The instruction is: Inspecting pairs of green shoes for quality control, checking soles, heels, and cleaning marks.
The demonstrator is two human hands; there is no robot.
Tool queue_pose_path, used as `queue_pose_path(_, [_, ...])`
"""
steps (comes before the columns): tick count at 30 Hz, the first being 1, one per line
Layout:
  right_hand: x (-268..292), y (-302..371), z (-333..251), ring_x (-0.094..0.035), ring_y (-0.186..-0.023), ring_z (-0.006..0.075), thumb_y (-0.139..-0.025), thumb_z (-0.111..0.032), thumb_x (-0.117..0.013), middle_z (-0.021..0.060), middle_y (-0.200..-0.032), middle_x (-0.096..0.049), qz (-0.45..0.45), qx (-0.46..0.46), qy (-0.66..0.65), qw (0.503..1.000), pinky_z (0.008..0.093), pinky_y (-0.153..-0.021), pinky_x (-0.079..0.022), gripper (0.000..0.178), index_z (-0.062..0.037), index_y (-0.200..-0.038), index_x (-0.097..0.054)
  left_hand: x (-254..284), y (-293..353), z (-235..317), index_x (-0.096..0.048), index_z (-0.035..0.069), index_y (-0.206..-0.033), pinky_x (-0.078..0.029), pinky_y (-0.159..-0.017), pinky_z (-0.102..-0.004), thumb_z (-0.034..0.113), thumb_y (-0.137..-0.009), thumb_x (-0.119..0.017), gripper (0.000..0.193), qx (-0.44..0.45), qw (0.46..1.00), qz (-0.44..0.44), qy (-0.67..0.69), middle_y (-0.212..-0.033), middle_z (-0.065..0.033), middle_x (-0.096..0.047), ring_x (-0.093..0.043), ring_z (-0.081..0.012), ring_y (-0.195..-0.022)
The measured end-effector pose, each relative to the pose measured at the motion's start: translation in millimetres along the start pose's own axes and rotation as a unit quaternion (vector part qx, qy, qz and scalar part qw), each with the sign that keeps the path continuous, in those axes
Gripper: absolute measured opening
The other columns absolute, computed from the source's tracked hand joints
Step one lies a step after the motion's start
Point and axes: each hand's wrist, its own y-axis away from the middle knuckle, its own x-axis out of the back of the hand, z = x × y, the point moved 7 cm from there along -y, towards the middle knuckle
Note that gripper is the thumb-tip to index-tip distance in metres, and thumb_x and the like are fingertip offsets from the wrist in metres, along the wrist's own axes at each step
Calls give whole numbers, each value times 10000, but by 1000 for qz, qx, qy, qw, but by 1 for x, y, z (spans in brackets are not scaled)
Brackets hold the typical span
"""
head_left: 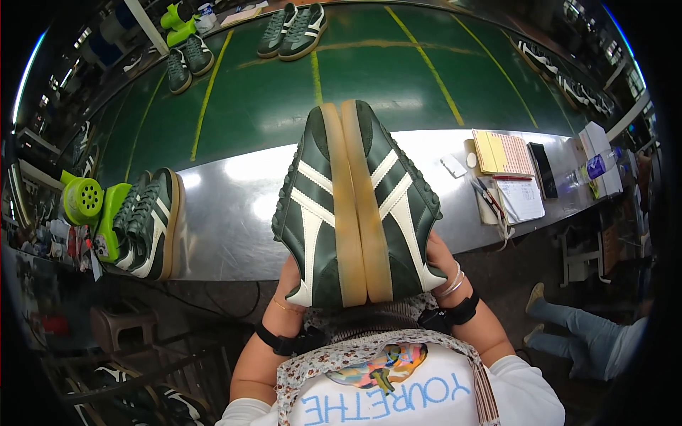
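I hold a pair of dark green sneakers with white stripes and gum soles, pressed sole to sole with the toes pointing away from me. My left hand (288, 278) grips the left-hand sneaker (312, 184) near its heel. At the heel of the right-hand sneaker (389, 188) is my right hand (439, 257), closed around it. The shoes hide most of my fingers. Both soles touch along their length, and the laces face outward.
A metal worktop (227, 234) borders a green conveyor belt (270, 99) carrying more sneakers (304, 32). Another pair (153, 224) stands at the left beside a lime-green device (82, 199). Notebooks (518, 195), pens and a phone (543, 170) lie right. A person's legs (568, 319) show lower right.
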Motion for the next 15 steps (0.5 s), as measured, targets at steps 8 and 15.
queue_pose_path(8, [0,2,0,-553,-1112,195,-873,-1,-462,112,-1276,-512,-13,-16,38,999,314,-928,-462,507,-33,-1369,-358,-3,2,2,-446,-1,-1288,-516,-866,-320,268,-930,-539,457,7,1000,-14,22,-1208,-113,-571,-601,-201,-1028])
queue_pose_path(15, [-3,3,0,-567,-1094,200,-871,-3,-472,115,-1259,-527,-15,-14,10,1000,317,-918,-470,468,-3,-1333,-395,-12,5,8,-428,12,-1309,-505,-893,-335,276,-936,-530,468,1,998,-59,18,-1233,-116,-555,-593,-211,-1046])
